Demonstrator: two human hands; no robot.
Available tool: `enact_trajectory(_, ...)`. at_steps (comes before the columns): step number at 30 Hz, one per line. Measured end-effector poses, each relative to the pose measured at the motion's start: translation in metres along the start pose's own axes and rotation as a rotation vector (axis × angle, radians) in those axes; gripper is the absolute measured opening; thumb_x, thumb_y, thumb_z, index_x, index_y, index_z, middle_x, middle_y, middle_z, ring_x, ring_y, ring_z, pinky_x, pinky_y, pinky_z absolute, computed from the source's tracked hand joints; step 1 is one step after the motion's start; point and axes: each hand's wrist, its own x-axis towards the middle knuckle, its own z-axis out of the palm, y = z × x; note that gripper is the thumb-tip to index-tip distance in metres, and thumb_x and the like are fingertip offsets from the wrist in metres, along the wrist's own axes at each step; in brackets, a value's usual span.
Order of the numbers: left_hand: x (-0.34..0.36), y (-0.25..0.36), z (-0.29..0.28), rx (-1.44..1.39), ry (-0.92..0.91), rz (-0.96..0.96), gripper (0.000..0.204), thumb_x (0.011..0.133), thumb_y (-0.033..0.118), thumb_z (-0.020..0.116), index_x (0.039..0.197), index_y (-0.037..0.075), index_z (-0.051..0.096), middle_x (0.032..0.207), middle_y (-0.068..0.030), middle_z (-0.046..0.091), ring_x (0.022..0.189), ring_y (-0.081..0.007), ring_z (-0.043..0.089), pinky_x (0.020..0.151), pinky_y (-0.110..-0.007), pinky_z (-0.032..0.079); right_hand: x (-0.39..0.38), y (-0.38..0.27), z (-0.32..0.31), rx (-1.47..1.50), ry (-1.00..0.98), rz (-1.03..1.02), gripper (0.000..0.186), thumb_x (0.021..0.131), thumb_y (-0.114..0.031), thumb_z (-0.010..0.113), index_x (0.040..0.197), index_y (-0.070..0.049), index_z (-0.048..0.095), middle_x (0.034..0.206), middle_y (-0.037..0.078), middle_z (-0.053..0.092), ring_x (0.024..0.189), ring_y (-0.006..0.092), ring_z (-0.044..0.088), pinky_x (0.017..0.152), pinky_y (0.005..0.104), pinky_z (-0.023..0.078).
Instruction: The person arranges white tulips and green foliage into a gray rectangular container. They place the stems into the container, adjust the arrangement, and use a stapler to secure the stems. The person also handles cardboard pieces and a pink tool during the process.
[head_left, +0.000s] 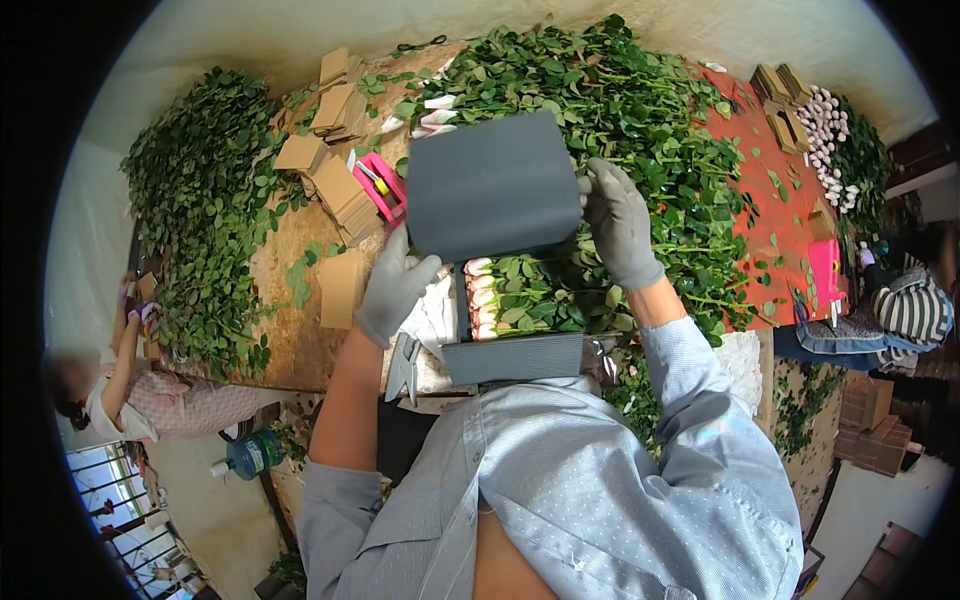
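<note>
A dark grey sheet (495, 185) with a slightly curved surface is held up between my gloved hands. My left hand (398, 287) pinches its lower left corner. At the right edge, my right hand (622, 222) has its fingers closed against the sheet. Just below lies a row of pale pink roses (483, 300), heads to the left and leafy stems running right. A dark grey corrugated wrapper (515, 358) stands along their near side. The sheet hides part of the bunch.
Leafy rose stems (640, 130) and stacked brown cardboard pieces (340, 190) cover much of the table. A pink tray (382, 190) holds a yellow cutter. Grey metal pliers-like tool (403, 367) lies near my left forearm. Other people work at far left (150, 400) and far right (905, 305).
</note>
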Motion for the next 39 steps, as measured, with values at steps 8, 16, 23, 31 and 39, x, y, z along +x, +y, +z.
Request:
enact_trajectory(8, -0.041, -0.063, -0.017, 0.782, -0.448, 0.070, 0.051, 0.087, 0.018, 0.070, 0.135, 0.004, 0.061, 0.119, -0.0154, 0.071, 0.093, -0.0302, 0.070, 0.080, -0.041, 0.055, 0.003, 0.024, -0.005, -0.691, -0.683, 0.492, 0.027, 0.106, -0.026, 0.057, 0.116, -0.004, 0.066, 0.087, 0.004, 0.070, 0.077, 0.0127, 0.066, 0.066, 0.0302, 0.054)
enact_trajectory(16, -0.068, -0.031, -0.006, 0.791, -0.582, 0.312, 0.048, 0.089, 0.017, 0.065, 0.136, 0.009, 0.063, 0.134, -0.0175, 0.065, 0.124, -0.0362, 0.061, 0.108, -0.043, 0.048, -0.031, 0.115, 0.048, -1.595, -1.230, 0.199, 0.045, 0.092, -0.039, 0.071, 0.117, -0.001, 0.069, 0.109, 0.022, 0.074, 0.105, 0.0408, 0.070, 0.090, 0.0486, 0.055)
enact_trajectory(23, -0.072, -0.064, -0.044, 0.847, -0.124, 0.035, 0.036, 0.089, 0.022, 0.066, 0.119, 0.003, 0.070, 0.108, -0.0175, 0.072, 0.105, -0.0378, 0.068, 0.093, -0.044, 0.053, -0.037, 0.114, 0.054, -1.695, -1.245, 0.128, 0.039, 0.092, -0.031, 0.071, 0.115, 0.001, 0.067, 0.107, 0.022, 0.074, 0.103, 0.0404, 0.072, 0.085, 0.0479, 0.057)
enact_trajectory(31, -0.056, -0.152, -0.005, 1.462, -0.333, 0.348, 0.060, 0.084, 0.018, 0.068, 0.142, 0.008, 0.054, 0.153, -0.0240, 0.046, 0.142, -0.0365, 0.043, 0.105, -0.048, 0.044, -0.040, 0.120, 0.058, -1.727, -1.228, 0.126, 0.032, 0.092, -0.025, 0.071, 0.113, -0.001, 0.067, 0.105, 0.020, 0.075, 0.101, 0.0384, 0.073, 0.083, 0.0468, 0.058)
enact_trajectory(39, -0.024, -0.163, 0.000, 1.354, -0.440, 0.396, 0.037, 0.087, 0.014, 0.060, 0.123, 0.007, 0.059, 0.130, -0.0157, 0.058, 0.119, -0.0319, 0.057, 0.099, -0.046, 0.047, -0.039, 0.118, 0.058, -1.671, -1.180, 0.162, 0.035, 0.089, -0.027, 0.073, 0.113, -0.002, 0.067, 0.106, 0.020, 0.074, 0.104, 0.0399, 0.071, 0.087, 0.0498, 0.056)
